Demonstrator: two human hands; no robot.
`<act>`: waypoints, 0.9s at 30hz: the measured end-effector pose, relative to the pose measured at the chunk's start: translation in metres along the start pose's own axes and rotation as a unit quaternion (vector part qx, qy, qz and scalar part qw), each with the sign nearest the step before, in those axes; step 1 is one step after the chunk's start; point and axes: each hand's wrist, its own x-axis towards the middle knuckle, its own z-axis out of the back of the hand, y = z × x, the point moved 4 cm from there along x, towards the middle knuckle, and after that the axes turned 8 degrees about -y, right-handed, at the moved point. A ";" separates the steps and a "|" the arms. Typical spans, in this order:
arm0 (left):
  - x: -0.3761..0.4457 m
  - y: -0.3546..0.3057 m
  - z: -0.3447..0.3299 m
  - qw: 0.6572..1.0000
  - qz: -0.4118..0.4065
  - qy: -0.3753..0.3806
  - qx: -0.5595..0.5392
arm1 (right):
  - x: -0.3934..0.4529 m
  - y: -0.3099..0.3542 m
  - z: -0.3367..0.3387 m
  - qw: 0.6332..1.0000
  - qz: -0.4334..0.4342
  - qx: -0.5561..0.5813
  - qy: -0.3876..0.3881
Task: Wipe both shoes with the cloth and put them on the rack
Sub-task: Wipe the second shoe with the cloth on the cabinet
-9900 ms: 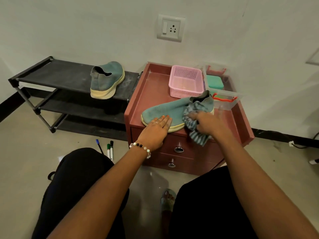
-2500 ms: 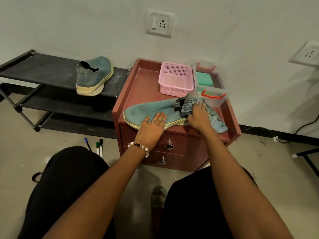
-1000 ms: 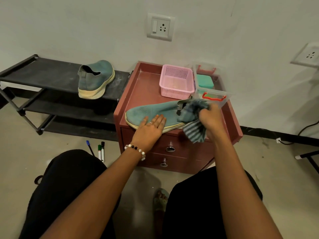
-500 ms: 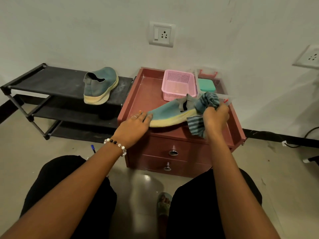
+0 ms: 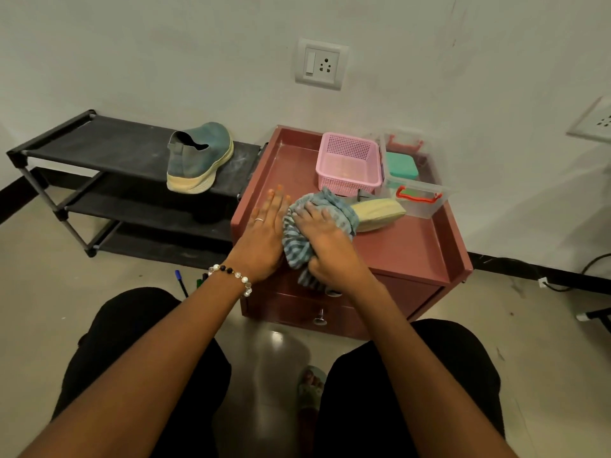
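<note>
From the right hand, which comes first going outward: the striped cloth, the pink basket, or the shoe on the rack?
1. Striped cloth: under the right hand, gripped.
2. Pink basket: behind, on the cabinet top.
3. Shoe on the rack: far left, on the top shelf.

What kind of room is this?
Probably a plain room in a home: a low black shoe rack against a bare wall, a small red drawer cabinet, and a wall socket.

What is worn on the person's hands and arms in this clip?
Both forearms are bare, with no sleeves in view. The left hand has a thin silver ring on one finger and a bracelet of white and black beads at the wrist. The right hand shows no jewellery.
</note>
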 end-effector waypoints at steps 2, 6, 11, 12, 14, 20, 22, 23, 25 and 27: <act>-0.002 -0.001 -0.003 1.000 0.007 -0.012 0.012 | -0.002 -0.024 0.009 0.999 -0.034 0.000 -0.028; -0.005 -0.004 -0.005 0.999 0.024 -0.016 0.036 | -0.006 -0.071 0.030 0.975 -0.187 -0.083 -0.082; -0.005 -0.009 -0.005 0.999 0.041 -0.024 0.013 | -0.005 -0.040 0.007 0.976 -0.199 -0.032 -0.086; -0.005 -0.010 -0.005 0.999 0.043 -0.026 0.007 | -0.004 -0.029 0.004 0.982 -0.168 0.005 -0.083; -0.006 -0.008 -0.006 0.999 0.048 -0.021 -0.008 | -0.002 -0.010 -0.002 0.993 -0.094 0.048 -0.058; -0.004 -0.006 -0.007 0.998 0.042 -0.017 0.040 | -0.004 -0.047 0.015 0.997 -0.059 -0.012 -0.045; -0.003 -0.006 -0.005 0.998 0.039 -0.023 0.046 | -0.008 -0.077 0.028 0.985 -0.147 -0.079 -0.042; -0.002 -0.005 -0.005 0.998 0.038 -0.023 0.047 | -0.009 -0.087 0.032 0.976 -0.180 -0.116 -0.036; -0.001 -0.005 -0.004 0.998 0.040 -0.026 0.049 | -0.009 -0.092 0.030 0.964 -0.206 -0.164 -0.038; 0.000 -0.005 -0.005 0.997 0.043 -0.025 0.052 | -0.007 -0.081 0.022 0.962 -0.212 -0.163 -0.049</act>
